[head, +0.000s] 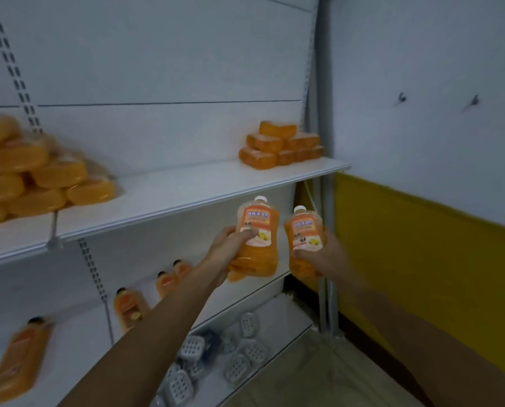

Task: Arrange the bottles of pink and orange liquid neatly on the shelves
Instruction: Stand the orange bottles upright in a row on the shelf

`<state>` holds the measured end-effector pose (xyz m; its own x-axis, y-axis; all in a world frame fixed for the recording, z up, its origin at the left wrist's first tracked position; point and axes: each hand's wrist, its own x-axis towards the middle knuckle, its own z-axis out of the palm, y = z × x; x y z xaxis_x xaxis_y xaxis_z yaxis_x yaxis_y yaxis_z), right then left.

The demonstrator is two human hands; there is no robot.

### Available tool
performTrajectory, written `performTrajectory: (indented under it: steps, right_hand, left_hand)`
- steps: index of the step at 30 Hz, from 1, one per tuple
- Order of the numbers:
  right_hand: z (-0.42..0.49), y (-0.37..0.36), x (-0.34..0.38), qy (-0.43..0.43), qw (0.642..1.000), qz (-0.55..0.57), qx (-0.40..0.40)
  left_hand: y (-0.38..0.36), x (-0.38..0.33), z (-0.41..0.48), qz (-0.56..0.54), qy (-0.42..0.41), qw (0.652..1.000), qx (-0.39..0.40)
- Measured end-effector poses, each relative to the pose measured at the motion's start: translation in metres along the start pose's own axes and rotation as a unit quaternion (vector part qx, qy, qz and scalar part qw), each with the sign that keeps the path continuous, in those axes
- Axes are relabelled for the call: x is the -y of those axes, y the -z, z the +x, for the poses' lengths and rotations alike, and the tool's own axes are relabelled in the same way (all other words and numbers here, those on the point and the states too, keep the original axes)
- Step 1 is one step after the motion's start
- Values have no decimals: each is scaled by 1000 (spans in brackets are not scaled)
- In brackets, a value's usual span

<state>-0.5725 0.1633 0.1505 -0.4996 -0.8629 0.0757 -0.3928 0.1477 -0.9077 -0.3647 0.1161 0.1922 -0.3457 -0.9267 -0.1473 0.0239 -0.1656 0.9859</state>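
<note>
Head view: the left hand (234, 241) is wrapped round the waist of a clear plastic bottle of orange liquid with a white cap and an orange label (258, 227), with fingertips on the front of the label. The right hand (321, 258) grips a second, matching white-capped orange bottle (304, 230) low on its body. So both hands are grasping, one bottle each. The two bottles are held nearly upright in the air, close side by side, just below the front edge of the white metal shelf board (171, 198).

At the right end of that board sits a stack of wrapped orange rectangular bars (280, 148). At its left end is a heap of rounded orange packs (30, 177). Below the board, a lower shelf (77, 333) carries blurred dark-capped orange bottles (127, 309). Lower still lie white perforated plastic trays (239, 367). Right of the board is a white wall (421, 113) with a yellow lower band (421, 251).

Both forearms reach forward and upward from the bottom edge of the view.
</note>
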Motion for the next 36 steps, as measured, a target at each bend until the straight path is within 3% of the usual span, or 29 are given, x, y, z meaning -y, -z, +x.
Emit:
performTrajectory:
  steps: [13, 19, 24, 30, 36]
  right_hand:
    - [206, 43, 63, 83, 993, 8, -80]
    - [310, 57, 102, 121, 988, -21, -98]
    - [380, 67, 112, 151, 984, 18, -96]
    - [479, 67, 123, 179, 984, 3, -20]
    - [545, 60, 123, 110, 982, 4, 156]
  left_hand:
    - [-60, -107, 216, -20, -99, 994, 39]
    - [-79, -181, 311, 3, -125, 990, 60]
    - [-96, -217, 363, 14, -144, 988, 57]
    - [-122, -237, 414, 30, -193, 978, -71]
    - [-156, -242, 442, 61, -190, 958, -206]
